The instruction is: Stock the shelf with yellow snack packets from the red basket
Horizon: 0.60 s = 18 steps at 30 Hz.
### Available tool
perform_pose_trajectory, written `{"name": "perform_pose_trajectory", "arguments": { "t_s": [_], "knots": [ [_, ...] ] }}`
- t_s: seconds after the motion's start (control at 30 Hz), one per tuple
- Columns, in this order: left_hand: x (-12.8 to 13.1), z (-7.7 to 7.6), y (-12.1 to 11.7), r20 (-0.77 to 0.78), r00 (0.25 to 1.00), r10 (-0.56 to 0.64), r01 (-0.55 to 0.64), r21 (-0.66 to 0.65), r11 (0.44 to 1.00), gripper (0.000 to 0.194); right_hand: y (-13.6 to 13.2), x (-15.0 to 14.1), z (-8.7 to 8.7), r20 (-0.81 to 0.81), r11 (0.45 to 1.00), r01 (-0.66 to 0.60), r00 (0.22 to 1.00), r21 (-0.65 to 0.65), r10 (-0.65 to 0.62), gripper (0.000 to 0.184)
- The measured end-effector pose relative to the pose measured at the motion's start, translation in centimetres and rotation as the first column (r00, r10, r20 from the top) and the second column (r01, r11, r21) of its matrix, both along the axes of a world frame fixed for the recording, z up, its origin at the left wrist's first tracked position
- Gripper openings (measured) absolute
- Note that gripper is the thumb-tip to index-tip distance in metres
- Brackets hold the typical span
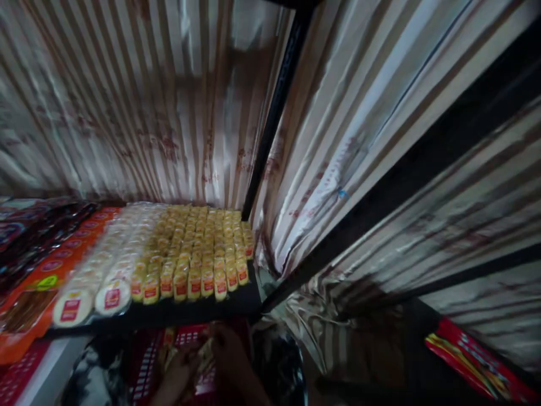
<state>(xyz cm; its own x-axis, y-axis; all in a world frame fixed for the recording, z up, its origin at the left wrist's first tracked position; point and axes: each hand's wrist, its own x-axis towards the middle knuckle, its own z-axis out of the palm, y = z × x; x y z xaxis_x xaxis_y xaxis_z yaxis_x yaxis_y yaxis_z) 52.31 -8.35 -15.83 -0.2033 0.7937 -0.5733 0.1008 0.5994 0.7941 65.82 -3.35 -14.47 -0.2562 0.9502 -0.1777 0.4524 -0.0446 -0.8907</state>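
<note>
Low in the view, my left hand (180, 369) and my right hand (230, 352) are close together over a red plastic basket (143, 366). Between their fingers is a small yellowish packet (206, 356), dim and blurred. The fingers of both hands look closed on it, though darkness hides the exact grip. More yellow wrapping (168, 349) shows inside the basket beside my left hand. Just behind the basket, rows of small yellow wrapped packets (194, 282) with red labels stand on a black shelf (190, 310).
Round white packets (112, 296) and orange bags (46, 282) lie left on the shelf. A dark post (279, 107) and slanting beam (363, 208) stand before striped curtains (190, 113). Dark plastic bags (99, 369) flank the basket. At lower right lies a red package (477, 361).
</note>
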Motion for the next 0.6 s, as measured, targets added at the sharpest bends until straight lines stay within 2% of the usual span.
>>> {"name": "perform_pose_trajectory", "arguments": {
  "t_s": [0.1, 0.2, 0.3, 0.37, 0.47, 0.6],
  "knots": [
    [0.6, 1.4, -0.5, 0.126, 0.988, 0.088, -0.093, 0.031, 0.995, 0.055, -0.4, 0.6, 1.4, -0.099, 0.997, 0.040, 0.995, 0.060, -0.034, 0.032],
    [1.1, 4.5, -0.4, 0.245, 0.964, 0.099, -0.119, 0.067, 0.991, 0.056, 0.0, 0.7, 2.9, -0.252, 0.993, 0.111, 0.963, 0.027, -0.101, 0.030],
    [1.5, 7.7, 0.2, 0.293, 0.950, 0.111, -0.158, 0.143, 0.977, 0.056, 0.4, 0.5, 4.6, -0.454, 0.986, 0.155, 0.875, -0.061, -0.166, 0.041],
    [1.9, 9.2, 0.8, 0.324, 0.937, 0.133, -0.202, 0.188, 0.961, 0.056, 0.4, 0.3, 5.8, -0.550, 0.979, 0.175, 0.810, -0.102, -0.202, 0.049],
    [2.5, 10.3, 1.5, 0.325, 0.934, 0.147, -0.239, 0.263, 0.935, 0.053, 0.3, 0.0, 7.0, -0.627, 0.975, 0.172, 0.747, -0.137, -0.220, 0.050],
    [2.8, 10.1, 2.3, 0.312, 0.942, 0.123, -0.219, 0.296, 0.930, 0.051, 0.1, -0.1, 7.5, -0.663, 0.980, 0.153, 0.722, -0.127, -0.198, 0.041]
  ]
}}
